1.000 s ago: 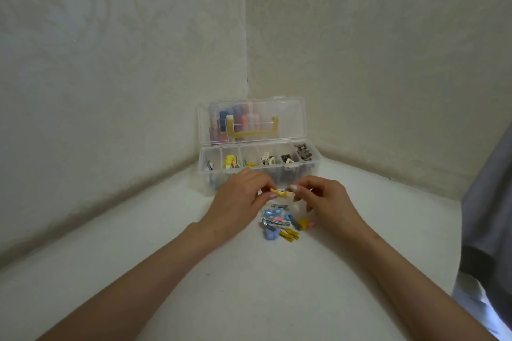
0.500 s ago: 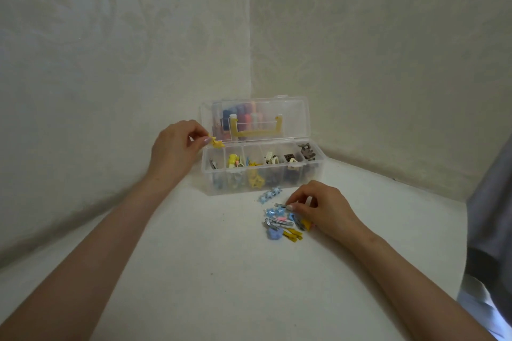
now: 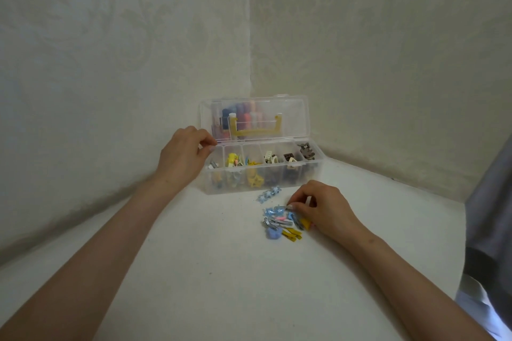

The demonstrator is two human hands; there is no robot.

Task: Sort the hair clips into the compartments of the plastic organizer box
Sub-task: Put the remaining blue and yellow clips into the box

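Observation:
The clear plastic organizer box [image 3: 315,171] stands open in the wall corner, with hair clips in several of its top compartments. My left hand [image 3: 184,156] hovers at the box's left end. Its fingertips are curled together over the leftmost compartment, and no clip shows between them. A pile of loose hair clips [image 3: 279,223], blue, pink, silver and yellow, lies on the white surface in front of the box. My right hand [image 3: 318,209] rests on the right side of the pile and pinches a silver-blue clip [image 3: 285,208] at its top. A blue star clip [image 3: 269,194] lies apart, nearer the box.
The box's raised lid [image 3: 293,108] has a yellow handle, and coloured thread spools show through it. Patterned walls close in behind and on both sides. Grey fabric [image 3: 490,216] hangs at the right edge. Bare white surface spreads in front of the pile.
My left hand carried the yellow clip from the pile up to the box's left end, and the clip is no longer visible in it. My right hand dropped onto the pile and pinched a clip.

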